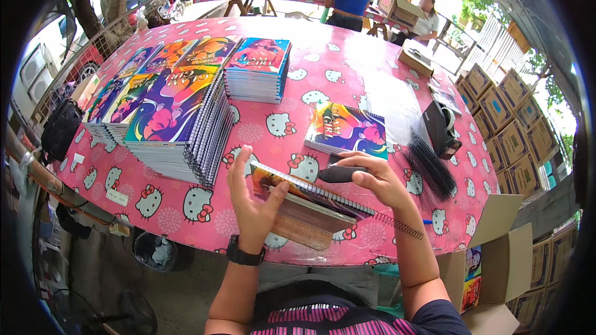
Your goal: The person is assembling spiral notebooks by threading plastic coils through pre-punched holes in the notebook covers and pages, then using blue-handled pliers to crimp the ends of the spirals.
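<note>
My left hand (254,208) grips the left end of a notebook (298,187) with a colourful cover, tilted up on its edge. A dark spiral coil runs along the notebook's upper edge, and its loose tail (400,226) sticks out past the right end beside my right forearm. My right hand (383,181) is closed around a black-handled tool (339,172) just above the spine; its working end is hidden. Below the notebook lies a brown wooden board (301,232). Just beyond my right hand rests a stack of colourful books (344,129).
Tall stacks of spiral notebooks (174,108) and unbound books (257,68) fill the table's left. At right lie black loose coils (429,164), a black tape dispenser (441,129) and an open carton (506,260). Boxes (512,124) are piled beyond. Two people are at the back.
</note>
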`<state>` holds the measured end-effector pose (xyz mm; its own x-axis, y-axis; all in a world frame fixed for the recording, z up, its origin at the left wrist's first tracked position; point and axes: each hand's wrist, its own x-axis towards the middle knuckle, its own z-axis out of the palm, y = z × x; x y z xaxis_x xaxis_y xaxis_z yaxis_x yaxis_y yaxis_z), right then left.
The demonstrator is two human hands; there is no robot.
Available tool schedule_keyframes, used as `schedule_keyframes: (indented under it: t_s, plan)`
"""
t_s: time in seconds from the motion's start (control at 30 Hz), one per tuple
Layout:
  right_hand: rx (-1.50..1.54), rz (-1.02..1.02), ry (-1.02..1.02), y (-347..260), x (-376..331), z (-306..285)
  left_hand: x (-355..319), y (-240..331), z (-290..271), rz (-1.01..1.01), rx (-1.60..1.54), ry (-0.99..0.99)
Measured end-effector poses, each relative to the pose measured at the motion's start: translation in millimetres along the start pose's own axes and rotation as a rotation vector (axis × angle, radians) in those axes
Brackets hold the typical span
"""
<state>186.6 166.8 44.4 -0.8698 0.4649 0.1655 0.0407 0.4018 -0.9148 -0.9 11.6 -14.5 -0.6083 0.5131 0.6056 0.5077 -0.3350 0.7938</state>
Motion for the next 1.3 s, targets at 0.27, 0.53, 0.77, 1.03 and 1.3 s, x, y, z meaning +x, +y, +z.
schedule_keyframes:
  t_s: [0.27,0.53,0.77,1.03,1.3]
  plan:
    - [-0.924,-0.386,0.048,-50,-26,14,13,4,7,0.169,0.477,-0.198]
    - [-1.001,-0.38,0.052,-61,-27,14,15,5,8,0.171,0.448,-0.176]
    - [-0.928,-0.414,0.161,-63,-30,7,12,6,6,0.156,0.358,-0.182]
    - [-0.27,-0.178,0.035,-41,-37,-22,-10,-2,11,0.025,-0.015,0.008]
    - [0.014,0.089,-0.13,26,-22,-13,-18,-5,19,-0.122,-0.198,0.004]
